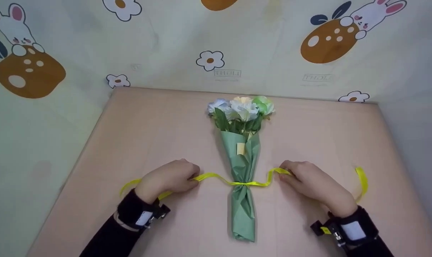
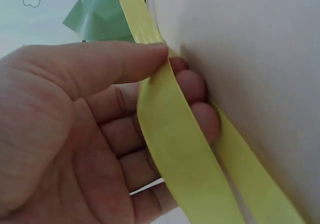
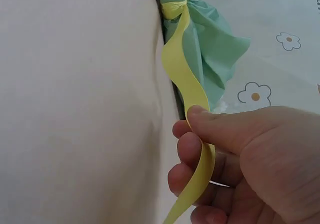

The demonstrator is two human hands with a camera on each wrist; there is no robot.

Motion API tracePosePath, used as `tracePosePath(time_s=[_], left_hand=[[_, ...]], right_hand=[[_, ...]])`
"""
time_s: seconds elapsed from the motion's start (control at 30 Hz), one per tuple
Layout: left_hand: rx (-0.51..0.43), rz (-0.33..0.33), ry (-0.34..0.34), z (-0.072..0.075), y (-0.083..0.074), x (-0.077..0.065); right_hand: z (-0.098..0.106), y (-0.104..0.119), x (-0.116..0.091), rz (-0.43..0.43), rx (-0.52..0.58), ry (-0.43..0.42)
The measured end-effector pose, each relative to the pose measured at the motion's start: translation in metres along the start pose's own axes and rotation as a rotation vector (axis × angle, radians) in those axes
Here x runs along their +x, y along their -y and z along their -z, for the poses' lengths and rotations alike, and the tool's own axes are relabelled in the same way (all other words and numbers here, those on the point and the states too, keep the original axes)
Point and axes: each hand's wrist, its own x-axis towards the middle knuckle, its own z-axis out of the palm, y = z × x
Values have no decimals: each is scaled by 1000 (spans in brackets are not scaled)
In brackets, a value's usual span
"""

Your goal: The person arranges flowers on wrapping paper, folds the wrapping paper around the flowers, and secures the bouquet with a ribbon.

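A bouquet of pale blue, cream and green flowers (image 1: 245, 109) lies on the table, its stems rolled in green wrapping paper (image 1: 242, 214). Yellow ribbon (image 1: 260, 184) circles the paper's narrow waist and runs out to both sides. Left of the bouquet, my left hand (image 1: 174, 175) pinches one ribbon length between thumb and fingers; the left wrist view shows the thumb (image 2: 135, 59) pressing on it. On the other side my right hand (image 1: 308, 180) pinches the other length, thumb against fingers in the right wrist view. Whether the ribbon is knotted at the waist is hard to tell.
The pinkish table (image 1: 158, 125) reaches back to a patterned wall covering (image 1: 165, 46) with rabbits and flowers. Loose ribbon trails beyond both hands, with one end (image 1: 361, 182) curling up at the right. A small cream label (image 1: 241, 148) sits on the wrapping.
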Motion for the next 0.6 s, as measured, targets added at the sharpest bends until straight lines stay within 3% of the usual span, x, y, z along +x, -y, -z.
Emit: tracePosePath(time_s=[0.13, 0.23, 0.4, 0.6], left_hand=[[2, 5, 2, -1, -5, -4], [-17, -29, -13, 3, -10, -8], [-21, -75, -78, 18, -18, -9], [-3, -53, -97, 39, -29, -4]], right_hand=[[5, 15, 10, 13, 6, 12], [16, 28, 18, 42, 16, 24], [41, 42, 28, 50, 37, 18], [63, 46, 30, 18, 73, -43]])
